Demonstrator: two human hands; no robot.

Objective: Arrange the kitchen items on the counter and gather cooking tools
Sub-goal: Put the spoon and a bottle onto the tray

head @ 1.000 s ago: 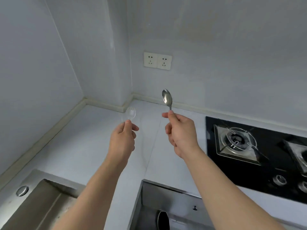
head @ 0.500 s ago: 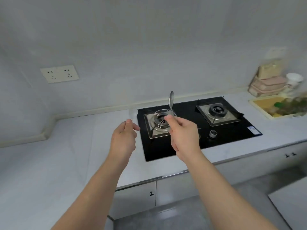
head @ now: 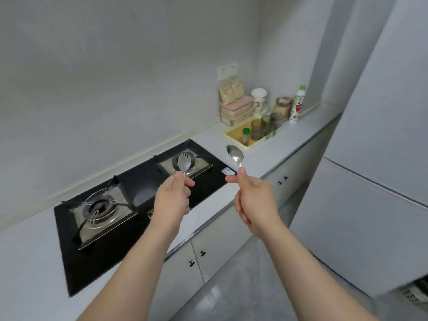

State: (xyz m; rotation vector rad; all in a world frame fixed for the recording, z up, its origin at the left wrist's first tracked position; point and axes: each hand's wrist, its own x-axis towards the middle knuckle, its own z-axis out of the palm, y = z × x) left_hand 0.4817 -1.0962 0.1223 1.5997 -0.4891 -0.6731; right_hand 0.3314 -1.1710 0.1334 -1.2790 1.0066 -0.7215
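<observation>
- Got the right hand [head: 252, 200] curled round the handle of a metal spoon [head: 235, 155]. Thumb and forefinger pinching just below the neck, bowl up, out in the air past the counter edge.
- Same deal with the left hand [head: 172, 198]: pinching the stem of a spork [head: 184, 161], upright, above the far burner of the hob.
- Reckon on light, stiff, slightly slick handling for both. Can't tell metal from clear plastic on the spork, but no real fear of breaking either.
- Best held low on the handle, like now, with just a fingertip pinch. Worth watching for twisting in the grip.
- Now the surroundings, biggest first: pale counter [head: 289, 140] along the wall, with bare stretches either side of the hob.
- Black gas hob [head: 139, 193] set into it, two burners with pan supports. Lumpy spot for putting cutlery down, so probably best skipped.
- Yellow tray [head: 235, 142] at the far end, crowded with jars [head: 256, 129], so not much room in there.
- Stacked lidded boxes [head: 236, 110] behind the tray, then a white bottle [head: 297, 105] with a green cap near the corner.
- Nothing visible between the hands and the bare counter beside the tray.
</observation>
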